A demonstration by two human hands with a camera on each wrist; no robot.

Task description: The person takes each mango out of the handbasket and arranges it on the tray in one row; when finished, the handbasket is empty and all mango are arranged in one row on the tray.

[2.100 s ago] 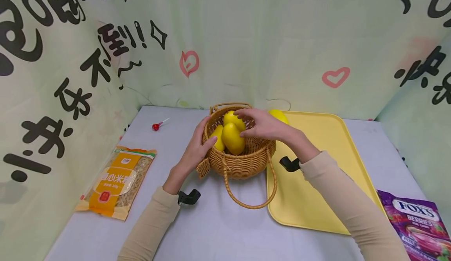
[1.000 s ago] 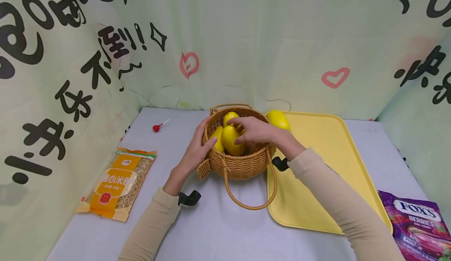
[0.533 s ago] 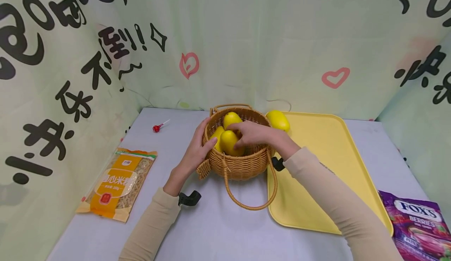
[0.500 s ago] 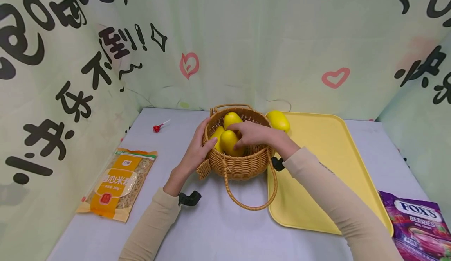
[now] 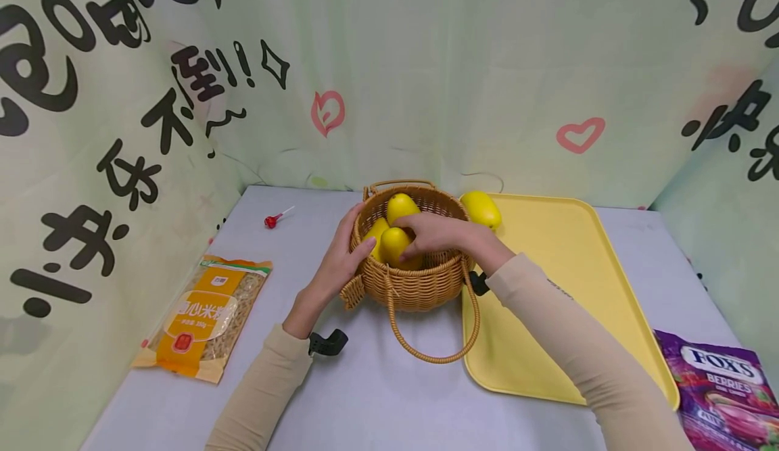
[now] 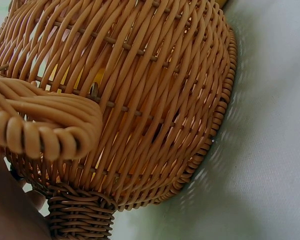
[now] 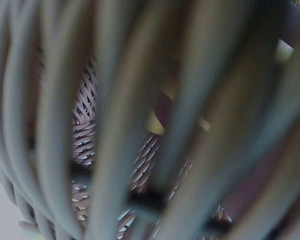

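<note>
R hand [image 5: 433,232], nearer, is curled round R side of front fruit [image 5: 394,244], which sits just L of it inside basket [image 5: 426,291], long axis part-hidden, can't tell; L hand [image 5: 337,256], farther off, grips basket's L rim.

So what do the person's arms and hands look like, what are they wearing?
The left hand and right hand are bare. Both arms wear long, beige sleeves. At each wrist sits a curved black piece. A small dark mark shows along the right sleeve's edge.
</note>
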